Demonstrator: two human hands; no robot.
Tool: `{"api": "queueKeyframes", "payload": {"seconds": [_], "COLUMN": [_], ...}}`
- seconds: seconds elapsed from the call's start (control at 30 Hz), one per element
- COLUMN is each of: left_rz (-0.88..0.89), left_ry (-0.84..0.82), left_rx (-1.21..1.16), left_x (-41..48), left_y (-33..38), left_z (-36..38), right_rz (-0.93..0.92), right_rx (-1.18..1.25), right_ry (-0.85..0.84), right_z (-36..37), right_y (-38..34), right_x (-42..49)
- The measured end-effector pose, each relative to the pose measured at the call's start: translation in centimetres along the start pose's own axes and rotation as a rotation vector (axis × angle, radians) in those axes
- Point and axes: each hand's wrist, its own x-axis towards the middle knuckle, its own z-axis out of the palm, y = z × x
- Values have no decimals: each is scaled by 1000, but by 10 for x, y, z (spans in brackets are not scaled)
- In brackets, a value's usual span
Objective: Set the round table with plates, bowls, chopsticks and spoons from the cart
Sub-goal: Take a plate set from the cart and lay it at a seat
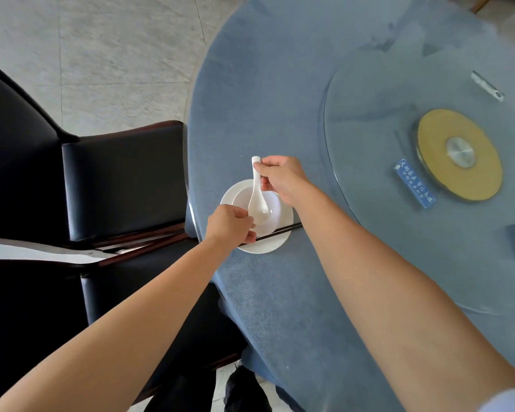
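Round table (280, 99) with blue cloth fills the right side; glass turntable (369, 233) sits on it, with a yellow disc hub (482, 162) at its centre. Two black padded chairs (116, 179) stand at the table's left edge, over grey tiled floor (101, 55). Small blue sign (415, 183) with white characters lies on the glass beside the hub; a small metal piece (487, 86) lies further back on the glass.

One place setting near the table's left edge: white plate (268, 246), white bowl (272, 211) sitting on it. Dark chopsticks (283, 230) lie across the near part of the plate, tips pointing right, other end under the left hand.

Right hand (283, 179) pinches the handle top of a white spoon (257, 200), fingers closed on it; spoon's scoop rests down in the bowl. Left hand (231, 224) is closed at the plate's left rim, fingertips touching the spoon's scoop and the chopstick ends; cannot tell which it actually grips.
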Motion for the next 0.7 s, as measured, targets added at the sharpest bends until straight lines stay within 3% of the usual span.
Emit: {"api": "queueKeyframes", "payload": {"seconds": [0.23,0.7], "left_rz": [140,159], "left_ry": [121,84], "left_rx": [335,387], "left_x": [25,41], "left_y": [-5,-12], "left_z": [-16,-23], "right_rz": [55,90], "right_rx": [-25,-101], "right_ry": [-40,54], "right_z": [3,8], "right_y": [13,19], "right_x": [19,11]}}
